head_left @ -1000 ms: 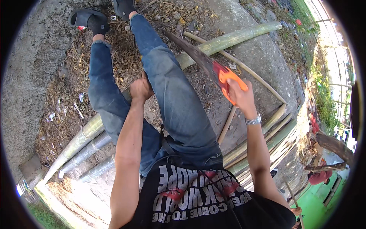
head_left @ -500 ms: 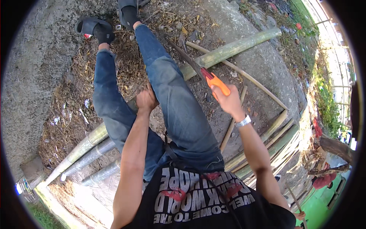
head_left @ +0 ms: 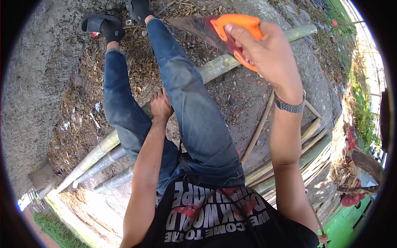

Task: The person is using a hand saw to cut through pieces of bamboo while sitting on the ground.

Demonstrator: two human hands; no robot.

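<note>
gripping orange-handled saw (head_left: 215,29), right hand (head_left: 264,51) raised.

Single view only: a head-worn fisheye camera looking steeply down the person's own body to the ground (head_left: 37,82). The black shirt (head_left: 215,219) fills the frame at 6 o'clock, very near; the feet lie far off at 12 o'clock. The right hand (head_left: 264,51), raised at 1 o'clock, is close to the lens. Straight bamboo poles (head_left: 103,146) bend toward the dark circular rim.
</note>
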